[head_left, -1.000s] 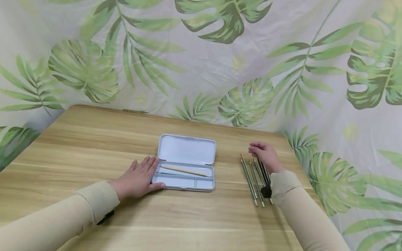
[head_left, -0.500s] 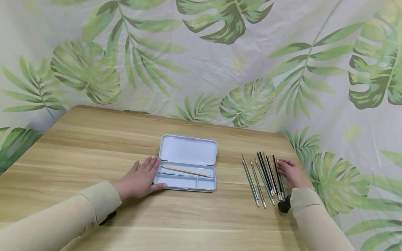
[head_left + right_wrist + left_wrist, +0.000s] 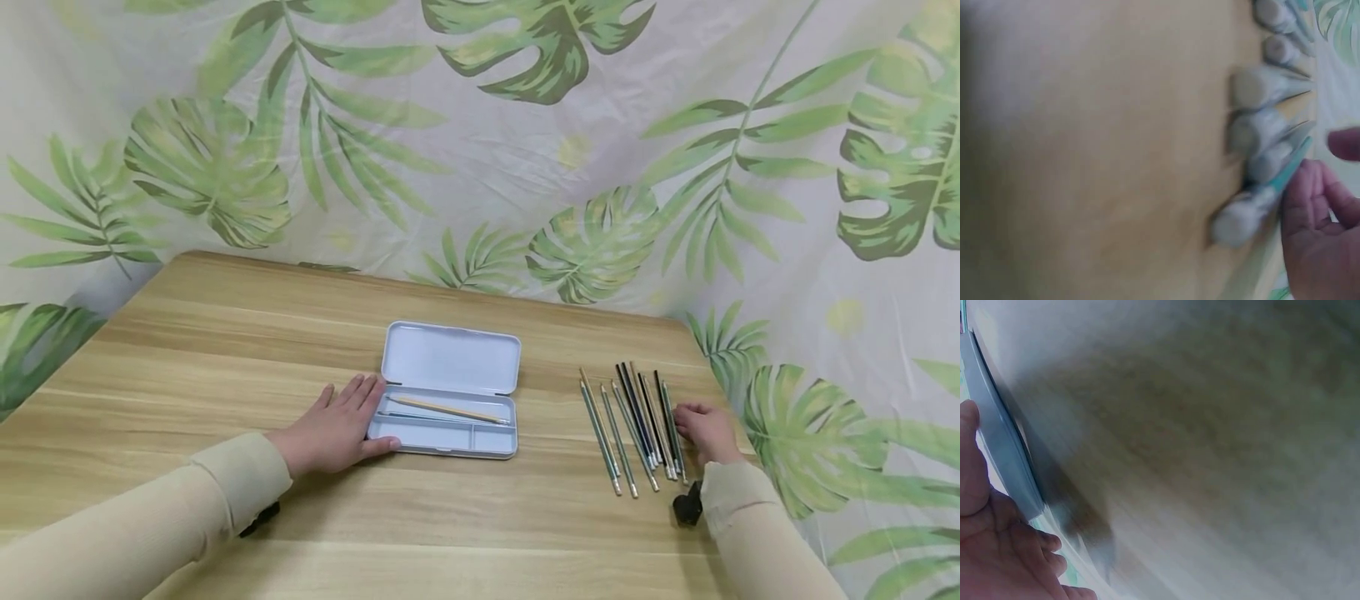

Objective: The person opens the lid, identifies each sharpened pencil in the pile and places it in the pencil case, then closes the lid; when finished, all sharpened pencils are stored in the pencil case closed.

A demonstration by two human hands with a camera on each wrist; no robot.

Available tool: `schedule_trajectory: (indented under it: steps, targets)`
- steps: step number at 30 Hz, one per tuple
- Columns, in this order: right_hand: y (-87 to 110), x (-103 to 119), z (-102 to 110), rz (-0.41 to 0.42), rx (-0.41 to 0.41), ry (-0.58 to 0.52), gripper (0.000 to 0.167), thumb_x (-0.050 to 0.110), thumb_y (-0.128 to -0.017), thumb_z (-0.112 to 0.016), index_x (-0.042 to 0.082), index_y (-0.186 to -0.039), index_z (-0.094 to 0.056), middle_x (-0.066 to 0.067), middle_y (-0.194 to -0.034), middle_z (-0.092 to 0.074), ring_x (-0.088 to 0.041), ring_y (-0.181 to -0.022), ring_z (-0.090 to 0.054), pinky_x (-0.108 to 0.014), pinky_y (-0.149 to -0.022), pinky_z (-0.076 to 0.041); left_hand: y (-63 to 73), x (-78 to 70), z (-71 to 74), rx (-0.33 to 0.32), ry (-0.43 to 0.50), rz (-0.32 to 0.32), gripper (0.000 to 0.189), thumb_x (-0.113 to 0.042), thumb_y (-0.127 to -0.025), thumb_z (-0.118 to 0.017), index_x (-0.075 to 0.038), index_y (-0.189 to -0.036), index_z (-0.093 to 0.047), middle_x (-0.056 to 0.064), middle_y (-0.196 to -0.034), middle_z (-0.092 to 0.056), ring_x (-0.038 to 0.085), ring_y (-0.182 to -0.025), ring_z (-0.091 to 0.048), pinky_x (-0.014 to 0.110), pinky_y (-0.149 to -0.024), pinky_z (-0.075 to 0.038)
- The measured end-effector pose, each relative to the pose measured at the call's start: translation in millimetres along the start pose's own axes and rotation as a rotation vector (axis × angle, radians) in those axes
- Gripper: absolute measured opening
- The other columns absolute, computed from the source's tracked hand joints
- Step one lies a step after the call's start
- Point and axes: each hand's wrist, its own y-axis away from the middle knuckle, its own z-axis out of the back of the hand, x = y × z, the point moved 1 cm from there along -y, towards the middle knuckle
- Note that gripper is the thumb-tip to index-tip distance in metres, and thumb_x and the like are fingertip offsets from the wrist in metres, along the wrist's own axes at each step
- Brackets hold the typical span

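Observation:
A pale blue pencil case (image 3: 450, 358) lies with its lid raised in the middle of the table. Inside its back compartment are a yellow pencil (image 3: 448, 409) and a blue one. My left hand (image 3: 333, 427) rests against the case's left end, fingers spread and thumb at the front corner. To the right, several pencils (image 3: 633, 425), green, black and yellow, lie side by side with white eraser ends (image 3: 1235, 225) toward me. My right hand (image 3: 707, 431) is just right of the outermost green pencil (image 3: 672, 429), fingers bent beside it and thumb apart. Whether they touch it, I cannot tell.
The wooden table (image 3: 225, 350) carries the case and the pencils. Behind it hangs a leaf-patterned cloth (image 3: 480, 167). Close to my right hand runs the table's right edge. A black wrist device (image 3: 687, 504) sits under the right sleeve.
My right hand has moved right and toward me, from over the pencils to their right side, uncovering the row. My left hand has stayed on the case.

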Motion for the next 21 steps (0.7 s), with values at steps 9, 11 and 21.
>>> schedule_trajectory:
  steps: [9,11,21]
  targets:
    - [-6.4,17,3,0.076,0.073,0.412,0.041,0.013,-0.095,-0.067,-0.019,-0.12,-0.059,-0.038,-0.123,-0.059,-0.052,-0.114,-0.056,-0.058,-0.098,-0.046,-1.1,-2.4,1.3,0.003,0.009,0.007,0.098,-0.059,-0.101,-0.056,0.014,-0.157,-0.022,0.035,-0.164,-0.018,0.052,-0.151,-0.015,0.074,-0.115,-0.012]
    - [-6.6,16,3,0.074,0.079,0.412,0.038,0.012,-0.095,-0.067,-0.019,-0.116,-0.06,-0.037,-0.12,-0.06,-0.051,-0.112,-0.056,-0.057,-0.096,-0.047,-0.9,-2.9,1.8,0.004,0.004,0.008,0.098,-0.059,-0.101,-0.056,0.014,-0.157,-0.022,0.035,-0.164,-0.019,0.052,-0.151,-0.015,0.074,-0.115,-0.013]
    - [-9.9,11,9,0.068,0.1,0.262,0.035,0.013,-0.098,-0.066,-0.017,-0.115,-0.06,-0.02,-0.103,-0.067,-0.021,-0.086,-0.06,-0.03,-0.074,-0.05,-1.1,-2.0,2.9,0.001,0.001,0.006,0.098,-0.059,-0.101,-0.057,0.014,-0.157,-0.022,0.034,-0.164,-0.018,0.052,-0.151,-0.015,0.074,-0.115,-0.013]
